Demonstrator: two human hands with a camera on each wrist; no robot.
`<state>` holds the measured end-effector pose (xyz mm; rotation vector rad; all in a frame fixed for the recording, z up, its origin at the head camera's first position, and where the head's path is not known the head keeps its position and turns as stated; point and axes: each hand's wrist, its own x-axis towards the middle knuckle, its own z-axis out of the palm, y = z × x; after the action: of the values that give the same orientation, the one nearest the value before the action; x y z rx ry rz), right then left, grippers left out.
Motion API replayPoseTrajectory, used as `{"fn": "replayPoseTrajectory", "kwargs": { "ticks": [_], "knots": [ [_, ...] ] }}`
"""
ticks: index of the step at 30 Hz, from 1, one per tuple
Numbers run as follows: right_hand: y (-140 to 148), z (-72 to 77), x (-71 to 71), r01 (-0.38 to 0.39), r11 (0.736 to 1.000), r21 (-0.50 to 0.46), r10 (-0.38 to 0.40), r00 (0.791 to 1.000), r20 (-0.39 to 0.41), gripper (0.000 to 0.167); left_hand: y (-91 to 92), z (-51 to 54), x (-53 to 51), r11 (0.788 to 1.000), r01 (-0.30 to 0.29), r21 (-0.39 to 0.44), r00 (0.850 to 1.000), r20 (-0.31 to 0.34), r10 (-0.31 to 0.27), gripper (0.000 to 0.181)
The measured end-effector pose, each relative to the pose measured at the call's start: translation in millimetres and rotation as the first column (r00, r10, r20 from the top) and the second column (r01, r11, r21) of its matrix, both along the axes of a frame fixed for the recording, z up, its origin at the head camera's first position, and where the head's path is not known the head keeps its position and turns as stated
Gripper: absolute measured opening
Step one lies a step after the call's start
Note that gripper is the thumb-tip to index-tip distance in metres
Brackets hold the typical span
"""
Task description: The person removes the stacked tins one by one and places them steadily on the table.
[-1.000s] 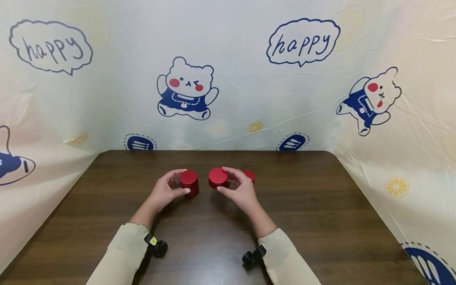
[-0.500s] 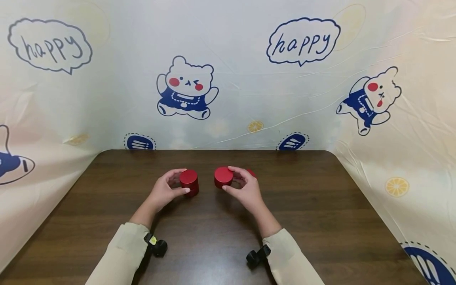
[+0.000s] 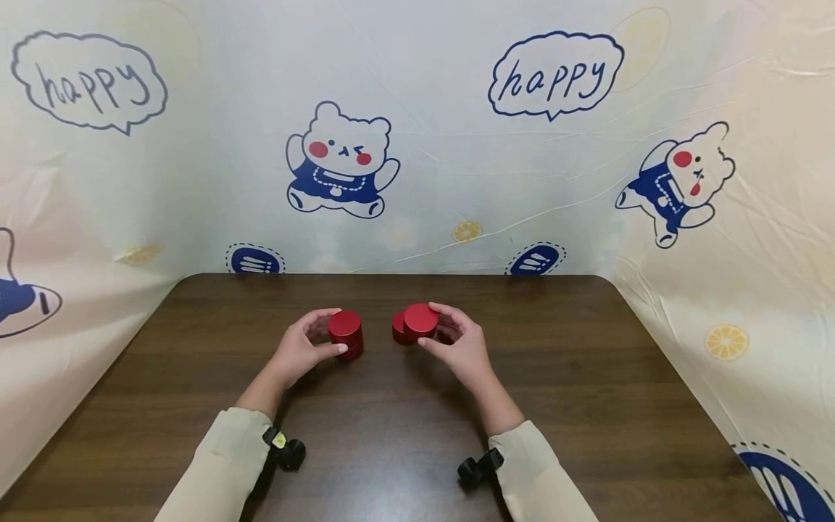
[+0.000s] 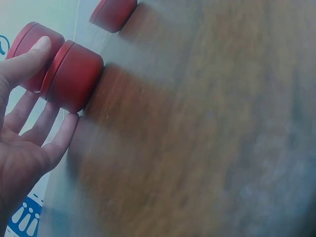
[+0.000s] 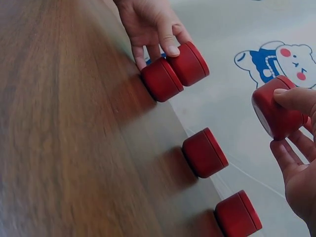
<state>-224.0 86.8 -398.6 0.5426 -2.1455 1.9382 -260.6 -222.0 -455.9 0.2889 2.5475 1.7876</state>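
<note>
My left hand (image 3: 306, 344) grips a stack of two round red tins, fingers behind and thumb in front. The upper tin (image 3: 344, 326) sits on the lower tin (image 4: 74, 76), which stands on the table. My right hand (image 3: 459, 344) pinches another red tin (image 3: 420, 319) between thumb and fingers, held above the table and slightly tilted in the right wrist view (image 5: 279, 108). Just left of and below it, a red tin (image 3: 399, 330) stands on the table, partly covered. One more tin (image 5: 238, 215) stands farther along; in the head view the right hand hides it.
The dark wooden table (image 3: 365, 435) reaches back to a cloth backdrop (image 3: 443, 174) printed with bears and lettering. Black wrist cameras (image 3: 479, 467) sit at both cuffs.
My right hand has moved right with its tin. A standing tin has come into view left of it, while the tin at the right is now hidden. The left hand stays put.
</note>
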Motion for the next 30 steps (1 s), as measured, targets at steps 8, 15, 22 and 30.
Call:
{"fn": "replayPoseTrajectory", "kwargs": {
  "ticks": [8, 15, 22, 30],
  "knots": [
    [9.2, -1.2, -1.8, 0.018, 1.000, 0.004, -0.018, 1.000, 0.012, 0.054, -0.9, 1.1, 0.9, 1.000, 0.001, 0.000, 1.000, 0.007, -0.001, 0.070],
    [16.2, -2.2, -3.6, 0.043, 0.999, -0.002, -0.043, 0.998, 0.035, 0.055, -0.1, 1.5, 0.3, 1.000, 0.004, 0.004, 1.000, 0.008, -0.005, 0.070],
    [24.6, -13.5, -14.2, 0.088, 0.996, -0.013, -0.087, 0.994, 0.072, 0.056, -0.2, 0.6, -0.3, 1.000, 0.003, 0.004, 1.000, 0.003, -0.003, 0.071],
    [34.5, -26.7, -25.9, 0.129, 0.991, -0.035, -0.127, 0.990, 0.055, 0.056, 0.0, 0.2, -0.1, 1.000, -0.003, 0.003, 1.000, 0.001, 0.003, 0.070]
  ]
}}
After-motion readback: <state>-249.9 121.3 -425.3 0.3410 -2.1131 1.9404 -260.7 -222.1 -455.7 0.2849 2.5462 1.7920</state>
